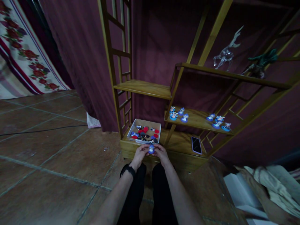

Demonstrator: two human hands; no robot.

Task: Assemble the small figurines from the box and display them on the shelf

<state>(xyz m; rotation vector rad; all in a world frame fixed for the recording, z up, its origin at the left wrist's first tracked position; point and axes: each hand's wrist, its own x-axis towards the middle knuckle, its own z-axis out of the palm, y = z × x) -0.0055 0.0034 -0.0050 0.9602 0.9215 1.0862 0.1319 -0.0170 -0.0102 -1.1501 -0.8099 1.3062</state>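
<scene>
My left hand (pixel 141 152) and my right hand (pixel 159 152) meet in front of me, fingers pinched together on a small blue and white figurine (pixel 151 148). Just beyond them a shallow cardboard box (pixel 145 122) rests on the bottom board of a wooden shelf unit (pixel 180 143); it holds several small figures with red and blue bases. On the middle shelf (pixel 199 120) stand several more blue-based figurines, in two clusters, left (pixel 178 113) and right (pixel 218 121).
A phone (pixel 196 145) lies on the bottom board, right of my hands. A glass deer (pixel 225 53) and a dark green ornament (pixel 262 64) stand on the upper shelf. Maroon curtain behind. White papers and cloth (pixel 257 187) lie on the tiled floor at right.
</scene>
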